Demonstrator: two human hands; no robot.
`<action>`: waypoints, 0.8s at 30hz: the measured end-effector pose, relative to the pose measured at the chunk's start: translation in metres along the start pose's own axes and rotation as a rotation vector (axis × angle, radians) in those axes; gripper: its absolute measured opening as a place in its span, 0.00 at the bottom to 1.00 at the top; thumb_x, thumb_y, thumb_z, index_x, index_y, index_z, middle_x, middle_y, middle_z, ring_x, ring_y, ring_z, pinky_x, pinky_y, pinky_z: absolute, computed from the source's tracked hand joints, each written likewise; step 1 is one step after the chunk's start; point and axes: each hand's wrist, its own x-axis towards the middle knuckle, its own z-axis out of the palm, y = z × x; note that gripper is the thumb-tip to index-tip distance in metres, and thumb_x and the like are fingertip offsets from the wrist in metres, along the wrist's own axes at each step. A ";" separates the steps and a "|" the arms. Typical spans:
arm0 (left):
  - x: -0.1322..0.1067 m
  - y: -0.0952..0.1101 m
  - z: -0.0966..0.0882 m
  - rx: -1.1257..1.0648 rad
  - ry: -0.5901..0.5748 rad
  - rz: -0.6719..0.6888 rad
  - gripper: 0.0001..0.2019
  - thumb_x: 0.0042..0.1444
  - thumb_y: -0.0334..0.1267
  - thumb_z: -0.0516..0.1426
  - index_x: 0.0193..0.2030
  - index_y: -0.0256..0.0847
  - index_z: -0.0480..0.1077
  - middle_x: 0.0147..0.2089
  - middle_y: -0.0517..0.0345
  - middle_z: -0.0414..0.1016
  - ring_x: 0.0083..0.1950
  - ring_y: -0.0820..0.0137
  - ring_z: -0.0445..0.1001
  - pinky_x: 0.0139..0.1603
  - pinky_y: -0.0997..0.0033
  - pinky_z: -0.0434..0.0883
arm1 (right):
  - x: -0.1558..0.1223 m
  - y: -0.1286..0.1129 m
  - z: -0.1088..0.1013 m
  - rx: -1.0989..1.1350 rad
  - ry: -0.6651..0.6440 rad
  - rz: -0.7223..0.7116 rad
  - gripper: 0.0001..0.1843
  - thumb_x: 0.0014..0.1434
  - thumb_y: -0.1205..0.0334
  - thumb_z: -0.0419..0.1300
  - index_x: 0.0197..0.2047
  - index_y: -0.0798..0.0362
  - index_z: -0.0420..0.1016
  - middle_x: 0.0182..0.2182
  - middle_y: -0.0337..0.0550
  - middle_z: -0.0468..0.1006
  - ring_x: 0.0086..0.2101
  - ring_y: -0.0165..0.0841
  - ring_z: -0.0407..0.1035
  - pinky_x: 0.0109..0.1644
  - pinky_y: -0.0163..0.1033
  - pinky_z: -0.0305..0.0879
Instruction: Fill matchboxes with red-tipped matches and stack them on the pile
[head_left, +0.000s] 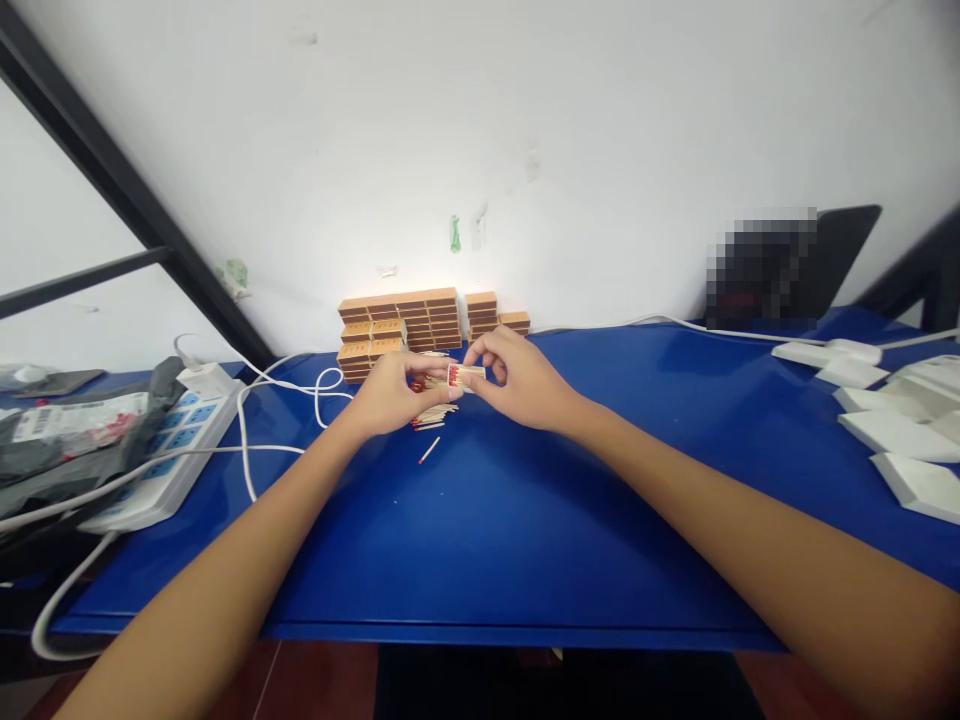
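Observation:
Both my hands meet over the far middle of the blue table. My right hand pinches a small open matchbox tray filled with red-tipped matches. My left hand is closed, its fingertips touching the tray's left end. Under the hands lies a loose pile of matches, and one single match lies nearer to me. Behind the hands, stacks of tan matchboxes stand against the white wall.
A white power strip with white cables sits at the left, beside grey plastic bags. Several white flat boxes lie at the right edge. A dark chair back stands at the far right.

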 end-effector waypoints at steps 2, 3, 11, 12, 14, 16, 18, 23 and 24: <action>0.000 0.000 0.000 -0.001 -0.004 -0.003 0.18 0.57 0.47 0.71 0.52 0.43 0.86 0.48 0.52 0.88 0.43 0.62 0.83 0.47 0.63 0.78 | 0.000 -0.002 0.000 -0.004 -0.007 -0.008 0.05 0.62 0.59 0.64 0.40 0.51 0.76 0.37 0.42 0.70 0.34 0.33 0.64 0.41 0.42 0.61; -0.001 0.000 0.001 0.000 -0.003 -0.008 0.19 0.57 0.48 0.71 0.52 0.43 0.86 0.48 0.52 0.88 0.43 0.61 0.83 0.47 0.63 0.78 | 0.000 -0.002 0.000 -0.003 -0.005 -0.001 0.05 0.62 0.59 0.64 0.40 0.51 0.76 0.37 0.42 0.71 0.34 0.34 0.64 0.41 0.42 0.61; -0.001 -0.001 0.001 -0.021 0.004 -0.038 0.20 0.56 0.48 0.71 0.52 0.41 0.85 0.51 0.50 0.87 0.45 0.60 0.84 0.49 0.61 0.79 | 0.000 -0.004 0.002 0.038 0.004 0.103 0.06 0.63 0.59 0.64 0.40 0.50 0.73 0.37 0.42 0.73 0.34 0.34 0.65 0.40 0.42 0.63; -0.001 -0.001 0.002 -0.017 0.011 -0.044 0.19 0.56 0.48 0.71 0.52 0.41 0.85 0.51 0.49 0.87 0.45 0.60 0.84 0.49 0.61 0.79 | 0.000 -0.003 0.002 0.037 0.000 0.103 0.06 0.63 0.59 0.64 0.40 0.50 0.73 0.37 0.42 0.73 0.34 0.35 0.65 0.40 0.42 0.63; -0.001 -0.001 0.002 -0.015 0.028 -0.058 0.20 0.56 0.48 0.70 0.51 0.40 0.85 0.51 0.49 0.87 0.46 0.59 0.84 0.49 0.60 0.79 | 0.000 -0.002 0.002 0.035 -0.008 0.102 0.07 0.63 0.58 0.64 0.41 0.51 0.73 0.37 0.42 0.73 0.35 0.35 0.65 0.41 0.42 0.64; -0.001 -0.001 0.002 -0.024 0.049 -0.072 0.21 0.56 0.49 0.71 0.52 0.39 0.85 0.51 0.48 0.87 0.48 0.57 0.84 0.51 0.59 0.79 | 0.001 -0.001 0.001 0.019 -0.006 0.095 0.06 0.64 0.58 0.64 0.40 0.51 0.74 0.37 0.42 0.72 0.35 0.35 0.66 0.41 0.42 0.64; -0.001 -0.001 0.003 -0.022 0.078 -0.087 0.24 0.54 0.51 0.72 0.54 0.38 0.85 0.50 0.47 0.87 0.50 0.55 0.85 0.54 0.56 0.80 | 0.001 0.001 -0.001 -0.025 0.007 0.067 0.05 0.64 0.60 0.64 0.38 0.51 0.76 0.37 0.42 0.71 0.35 0.34 0.66 0.42 0.42 0.64; -0.001 0.001 0.003 -0.008 0.108 -0.114 0.27 0.52 0.53 0.73 0.53 0.37 0.85 0.51 0.45 0.87 0.49 0.54 0.85 0.52 0.56 0.81 | 0.002 0.003 -0.006 -0.116 0.013 0.000 0.03 0.63 0.64 0.63 0.37 0.51 0.78 0.38 0.42 0.70 0.35 0.34 0.66 0.42 0.42 0.63; -0.001 0.001 0.003 -0.015 0.105 -0.116 0.27 0.52 0.53 0.73 0.52 0.37 0.85 0.50 0.46 0.87 0.48 0.55 0.85 0.52 0.56 0.81 | 0.002 0.003 -0.006 -0.116 0.012 -0.007 0.02 0.63 0.65 0.63 0.37 0.51 0.78 0.38 0.42 0.70 0.34 0.34 0.65 0.42 0.42 0.63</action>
